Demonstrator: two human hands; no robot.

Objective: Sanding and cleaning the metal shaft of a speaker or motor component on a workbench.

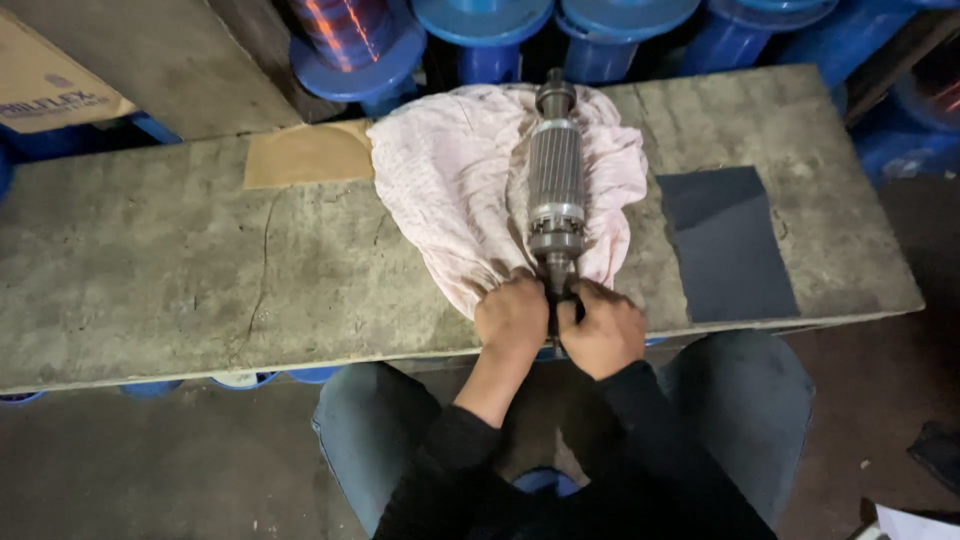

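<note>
A metal motor armature (556, 170) with a ribbed grey core lies lengthwise on a crumpled pink cloth (450, 190) on a worn grey board (150, 260). Its shaft points toward me at the board's near edge. My left hand (511, 317) and my right hand (603, 328) are both closed around the near end of the shaft, side by side and touching. What lies between my fingers beyond the shaft is hidden.
A dark grey sheet of abrasive paper (728, 243) lies on the board to the right. A brown card patch (308, 155) sits at the back left. Blue spools (480, 30), one wound with copper wire (345, 30), stand behind the board. My knees are under its front edge.
</note>
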